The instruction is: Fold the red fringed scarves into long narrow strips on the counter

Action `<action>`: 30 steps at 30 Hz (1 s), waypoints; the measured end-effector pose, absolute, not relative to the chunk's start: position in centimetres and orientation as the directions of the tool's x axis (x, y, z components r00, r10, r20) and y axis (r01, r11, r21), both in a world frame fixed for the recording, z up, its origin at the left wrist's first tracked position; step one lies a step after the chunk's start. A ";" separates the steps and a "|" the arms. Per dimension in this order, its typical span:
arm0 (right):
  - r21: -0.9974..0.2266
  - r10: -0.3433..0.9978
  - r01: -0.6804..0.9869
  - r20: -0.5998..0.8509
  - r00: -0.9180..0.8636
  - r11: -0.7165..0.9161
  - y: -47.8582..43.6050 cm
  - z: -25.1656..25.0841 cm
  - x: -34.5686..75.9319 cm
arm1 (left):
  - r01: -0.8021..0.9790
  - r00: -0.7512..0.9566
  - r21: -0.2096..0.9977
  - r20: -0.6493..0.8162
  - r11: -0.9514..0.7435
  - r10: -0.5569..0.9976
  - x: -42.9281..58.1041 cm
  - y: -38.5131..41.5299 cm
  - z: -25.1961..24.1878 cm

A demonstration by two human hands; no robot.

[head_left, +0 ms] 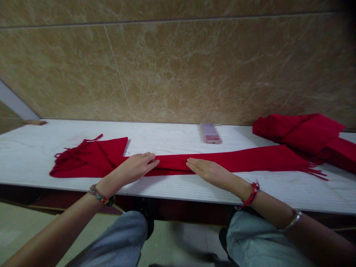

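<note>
On the white tabletop, hard by the tiled wall, a red scarf lies stretched crosswise in front of the seated person. Both hands at its middle, a short run of cloth showing between them.

Right hand: flat, fingers straight and together, tips resting on the cloth; nothing gripped that I can see. Left hand: palm down over the strip, fingers a little bent, thumb out toward the other hand. Whether it pinches any cloth underneath, I can't tell from here.

State of the work, by my reading: partly done. From the left hand rightward the scarf is a narrow, fairly straight band, apparently doubled lengthwise, with a crease or ridge between the hands. Its right fringe hangs loose on the board. The left end is not narrowed: broad, one corner standing out toward the wall, left fringe bunched on top. That part looks left to square up.

Beyond the right end, near the wall, a loose red heap, seemingly not put in order. A phone lies apart, toward the wall.
</note>
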State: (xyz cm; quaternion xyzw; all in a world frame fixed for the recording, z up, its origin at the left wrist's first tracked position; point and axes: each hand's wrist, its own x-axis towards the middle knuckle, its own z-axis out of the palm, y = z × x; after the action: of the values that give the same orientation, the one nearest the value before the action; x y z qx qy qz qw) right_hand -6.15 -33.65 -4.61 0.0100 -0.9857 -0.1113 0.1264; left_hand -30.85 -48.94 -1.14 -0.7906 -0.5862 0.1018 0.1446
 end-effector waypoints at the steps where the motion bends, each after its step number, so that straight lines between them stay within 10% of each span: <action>1: 0.202 -0.044 0.010 0.259 -0.965 0.979 -33.6 -4.6 -6.0 | 0.907 0.285 -0.332 0.033 -0.258 0.958 -31.0 -49.0 -1.3; 10: 0.045 -0.019 -0.012 0.155 -0.988 0.999 -33.1 -5.0 -4.9 | 0.954 0.300 0.027 -0.146 -0.299 0.943 -33.7 -50.2 -4.1; 30: -0.076 -0.035 -0.046 0.138 -0.990 0.996 -32.2 -5.5 -4.6 | 0.934 0.299 -0.192 -0.046 -0.302 0.953 -28.4 -48.8 -1.5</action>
State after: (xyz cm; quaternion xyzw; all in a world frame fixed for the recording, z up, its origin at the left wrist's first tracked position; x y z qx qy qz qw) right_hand -4.62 -32.22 -5.48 0.0202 -0.9967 0.0395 0.0684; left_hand -28.45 -48.77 -1.50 -0.8033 -0.5872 0.0758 0.0643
